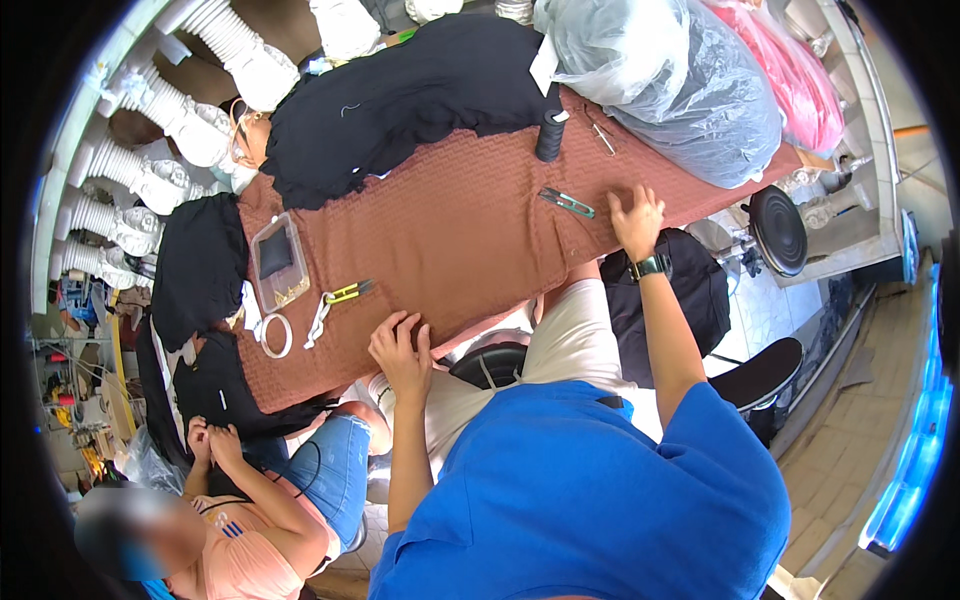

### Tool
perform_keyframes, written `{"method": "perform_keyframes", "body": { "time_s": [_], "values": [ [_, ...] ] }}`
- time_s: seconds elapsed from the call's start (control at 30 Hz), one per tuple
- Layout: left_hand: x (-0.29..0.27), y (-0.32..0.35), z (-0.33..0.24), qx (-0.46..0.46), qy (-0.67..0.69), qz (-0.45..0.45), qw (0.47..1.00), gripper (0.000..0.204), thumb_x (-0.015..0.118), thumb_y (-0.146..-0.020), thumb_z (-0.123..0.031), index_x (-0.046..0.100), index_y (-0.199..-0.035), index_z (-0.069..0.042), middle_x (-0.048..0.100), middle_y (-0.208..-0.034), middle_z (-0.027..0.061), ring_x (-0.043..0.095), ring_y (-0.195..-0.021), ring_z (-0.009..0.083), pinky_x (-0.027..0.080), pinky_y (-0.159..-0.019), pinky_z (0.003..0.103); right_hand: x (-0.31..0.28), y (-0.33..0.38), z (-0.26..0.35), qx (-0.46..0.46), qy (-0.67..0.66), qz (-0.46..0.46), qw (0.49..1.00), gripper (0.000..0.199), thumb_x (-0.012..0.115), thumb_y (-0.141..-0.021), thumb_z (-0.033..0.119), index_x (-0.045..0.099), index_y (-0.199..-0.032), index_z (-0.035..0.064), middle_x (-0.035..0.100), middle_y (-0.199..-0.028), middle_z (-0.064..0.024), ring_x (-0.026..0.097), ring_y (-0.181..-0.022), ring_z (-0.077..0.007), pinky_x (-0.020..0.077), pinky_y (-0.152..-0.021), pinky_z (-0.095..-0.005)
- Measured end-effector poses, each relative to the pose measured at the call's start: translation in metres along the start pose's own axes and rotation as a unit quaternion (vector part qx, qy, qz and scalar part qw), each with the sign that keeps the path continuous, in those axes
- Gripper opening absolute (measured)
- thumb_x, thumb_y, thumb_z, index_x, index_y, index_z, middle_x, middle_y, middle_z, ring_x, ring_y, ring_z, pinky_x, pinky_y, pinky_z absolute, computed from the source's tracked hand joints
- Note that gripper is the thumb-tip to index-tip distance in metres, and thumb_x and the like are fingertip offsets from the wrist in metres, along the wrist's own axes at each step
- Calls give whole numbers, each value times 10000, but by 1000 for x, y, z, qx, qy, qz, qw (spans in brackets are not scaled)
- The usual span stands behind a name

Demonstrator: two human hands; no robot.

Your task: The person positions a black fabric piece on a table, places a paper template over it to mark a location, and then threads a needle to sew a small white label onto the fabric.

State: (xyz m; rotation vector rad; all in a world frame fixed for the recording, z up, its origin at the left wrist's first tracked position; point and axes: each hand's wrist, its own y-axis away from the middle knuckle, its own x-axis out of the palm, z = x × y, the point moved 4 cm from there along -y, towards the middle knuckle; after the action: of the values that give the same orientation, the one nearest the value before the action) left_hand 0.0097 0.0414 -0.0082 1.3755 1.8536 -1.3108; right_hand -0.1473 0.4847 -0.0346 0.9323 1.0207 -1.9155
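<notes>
My right hand (637, 222) rests at the front edge of the brown cloth-covered table (460, 215), fingers spread and holding nothing. Just left of its fingertips lies a pair of green-handled thread snips (568, 203). Behind them stands a spool of black thread (550, 136). My left hand (403, 352) touches the cloth at the near edge, its fingers apart and loosely bent, with nothing in them. Yellow-handled snips (345, 293) lie to its left, beside a white ring (274, 336) and a clear plastic box (295, 290) holding a dark cushion.
Black fabric (400, 105) is heaped along the far side, with more black cloth (200, 260) at the left. Large filled plastic bags (680, 90) sit at the back right. A co-worker (260, 520) sits at lower left. A round black stool seat (778, 226) stands at the right.
</notes>
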Motion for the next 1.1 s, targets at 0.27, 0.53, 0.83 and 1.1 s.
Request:
{"method": "perform_keyframes", "body": {
  "time_s": [0.27, 0.53, 0.83, 1.1],
  "values": [
    [20, -32, -6, -5, 154, -56, 986, 202, 727, -904, -71, 666, -1092, -29, 579, -1097, 161, 620, -915, 305, 525, -777, 395, 53, -58, 102, -58, -302, 25, 951, 693, 870, -713, 259, 563, -1267, -21, 615, -1254, -232, 574, -1105, -412, 453, -975, -494],
    [30, -40, -10, -40, 84, -36, 995, 230, 717, -931, -162, 651, -1122, -54, 592, -1120, 151, 629, -760, 269, 544, -696, 385, 78, -91, 83, 9, -265, -72, 962, 519, 896, -683, 223, 633, -1060, -18, 708, -935, -216, 672, -905, -396, 529, -835, -477],
    [9, -62, -3, -166, 292, -35, 941, 220, 714, -915, -94, 633, -1108, -24, 580, -1110, 148, 627, -816, 240, 525, -695, 347, 74, -74, 62, 19, -322, -116, 940, 630, 915, -717, 183, 496, -1151, 1, 620, -991, -147, 635, -817, -274, 545, -788, -400],
    [-12, -222, 28, 120, 71, -171, 975, 284, 759, -832, -94, 636, -1087, -64, 581, -1097, 118, 565, -1058, 317, 454, -929, 455, 42, -25, 245, -335, -254, 14, 907, 318, 799, -821, 147, 631, -1076, 61, 581, -1099, -151, 560, -1019, -349, 486, -853, -438]
  ]
}}
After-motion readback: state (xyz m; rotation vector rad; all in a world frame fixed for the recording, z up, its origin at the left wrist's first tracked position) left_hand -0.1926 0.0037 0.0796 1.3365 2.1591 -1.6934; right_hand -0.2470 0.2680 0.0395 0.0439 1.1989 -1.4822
